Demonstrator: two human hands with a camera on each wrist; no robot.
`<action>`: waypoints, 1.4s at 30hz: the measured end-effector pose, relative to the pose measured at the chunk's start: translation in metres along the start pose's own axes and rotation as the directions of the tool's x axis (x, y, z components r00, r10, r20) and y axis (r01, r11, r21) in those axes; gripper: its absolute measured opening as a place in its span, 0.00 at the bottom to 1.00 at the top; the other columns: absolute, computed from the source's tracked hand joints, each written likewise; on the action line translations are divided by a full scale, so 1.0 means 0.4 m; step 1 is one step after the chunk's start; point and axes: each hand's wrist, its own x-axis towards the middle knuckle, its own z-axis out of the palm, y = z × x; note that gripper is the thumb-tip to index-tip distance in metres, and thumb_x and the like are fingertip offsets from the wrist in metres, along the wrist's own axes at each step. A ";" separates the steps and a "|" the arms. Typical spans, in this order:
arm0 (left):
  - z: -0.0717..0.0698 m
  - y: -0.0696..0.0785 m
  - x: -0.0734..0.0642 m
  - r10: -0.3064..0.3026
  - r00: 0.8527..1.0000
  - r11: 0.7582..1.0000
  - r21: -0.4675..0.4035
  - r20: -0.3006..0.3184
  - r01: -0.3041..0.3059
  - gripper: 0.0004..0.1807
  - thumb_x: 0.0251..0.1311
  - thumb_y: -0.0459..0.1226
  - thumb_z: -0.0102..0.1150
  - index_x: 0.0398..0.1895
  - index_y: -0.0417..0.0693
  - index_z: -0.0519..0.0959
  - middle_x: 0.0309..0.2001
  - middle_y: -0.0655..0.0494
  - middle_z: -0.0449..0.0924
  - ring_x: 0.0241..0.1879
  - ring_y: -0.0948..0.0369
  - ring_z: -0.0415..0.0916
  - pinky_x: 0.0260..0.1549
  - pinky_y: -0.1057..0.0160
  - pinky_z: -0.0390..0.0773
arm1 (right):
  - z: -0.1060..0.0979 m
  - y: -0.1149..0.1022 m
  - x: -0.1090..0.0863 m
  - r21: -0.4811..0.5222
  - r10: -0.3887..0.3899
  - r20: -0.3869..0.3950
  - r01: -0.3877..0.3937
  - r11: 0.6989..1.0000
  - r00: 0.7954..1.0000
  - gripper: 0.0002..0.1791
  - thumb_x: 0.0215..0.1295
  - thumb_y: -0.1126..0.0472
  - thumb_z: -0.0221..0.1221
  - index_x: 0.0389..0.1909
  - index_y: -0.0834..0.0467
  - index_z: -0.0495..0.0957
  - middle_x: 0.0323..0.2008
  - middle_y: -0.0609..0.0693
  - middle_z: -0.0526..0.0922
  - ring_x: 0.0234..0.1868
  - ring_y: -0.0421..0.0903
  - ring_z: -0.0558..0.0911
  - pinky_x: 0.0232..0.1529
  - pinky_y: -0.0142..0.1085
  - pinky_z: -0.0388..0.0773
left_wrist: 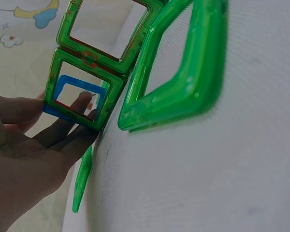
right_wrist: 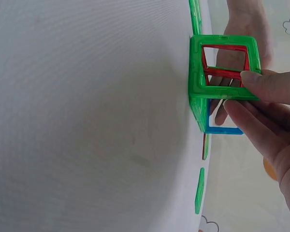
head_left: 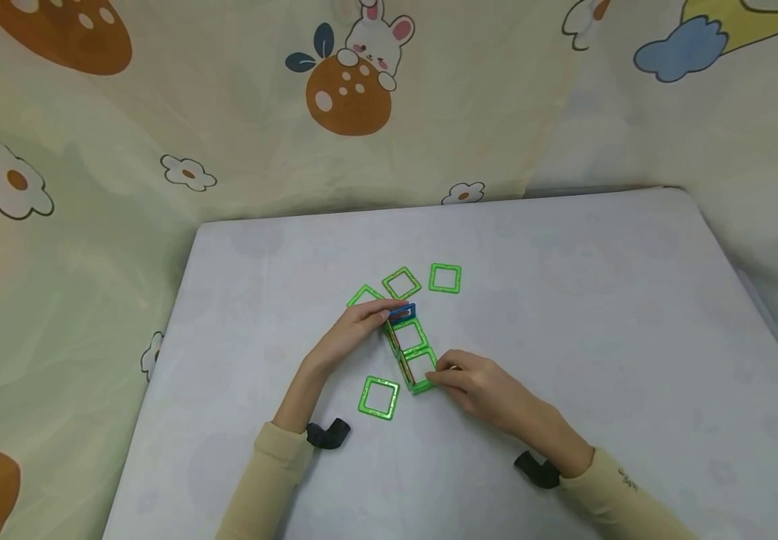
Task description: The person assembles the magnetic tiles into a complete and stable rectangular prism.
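Observation:
A row of square magnetic tiles stands mid-table, with green tiles point(head_left: 410, 335) flat as a base and upright green tiles with reddish inner edges along its left side. My left hand point(head_left: 355, 330) holds an upright blue magnetic tile point(head_left: 403, 313) at the far end, the thumb by its left edge and the fingers behind it. At the near end, my right hand point(head_left: 479, 386) pinches a green magnetic tile point(right_wrist: 224, 91) between thumb and fingers. This tile stands upright in the right wrist view, and the red-edged frames show through its opening.
One loose green tile point(head_left: 379, 397) lies left of the row's near end. Beyond the row are more flat green tiles, a tilted one point(head_left: 401, 283) and another point(head_left: 445, 278) to its right. The white table point(head_left: 598, 322) meets a patterned cloth point(head_left: 247, 97) at the back.

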 end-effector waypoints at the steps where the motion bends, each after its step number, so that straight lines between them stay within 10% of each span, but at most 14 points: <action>1: 0.000 0.000 0.000 -0.002 1.000 1.000 0.001 -0.002 0.002 0.19 0.80 0.41 0.47 0.67 0.57 0.79 0.70 0.57 0.75 0.77 0.58 0.61 0.77 0.46 0.57 | 0.001 -0.001 0.000 -0.003 -0.001 -0.001 0.001 1.000 1.000 0.14 0.51 0.75 0.74 0.40 0.61 0.91 0.37 0.48 0.83 0.37 0.39 0.83 0.36 0.23 0.82; 28: 0.011 0.003 0.012 0.025 0.999 0.998 -0.054 0.030 -0.023 0.18 0.81 0.42 0.46 0.66 0.56 0.80 0.64 0.59 0.81 0.71 0.64 0.71 0.76 0.53 0.61 | 0.007 -0.005 -0.011 0.038 0.044 -0.001 -0.044 0.998 0.999 0.16 0.53 0.69 0.76 0.44 0.62 0.87 0.42 0.49 0.85 0.42 0.41 0.86 0.44 0.26 0.84; 42: 0.018 0.010 0.016 0.004 1.000 0.999 -0.047 0.031 -0.003 0.18 0.81 0.41 0.46 0.65 0.54 0.81 0.66 0.58 0.79 0.73 0.60 0.67 0.77 0.50 0.61 | -0.006 0.076 0.002 0.073 0.120 -0.108 -0.112 0.991 0.987 0.10 0.57 0.72 0.73 0.40 0.64 0.87 0.37 0.49 0.87 0.37 0.41 0.87 0.40 0.33 0.87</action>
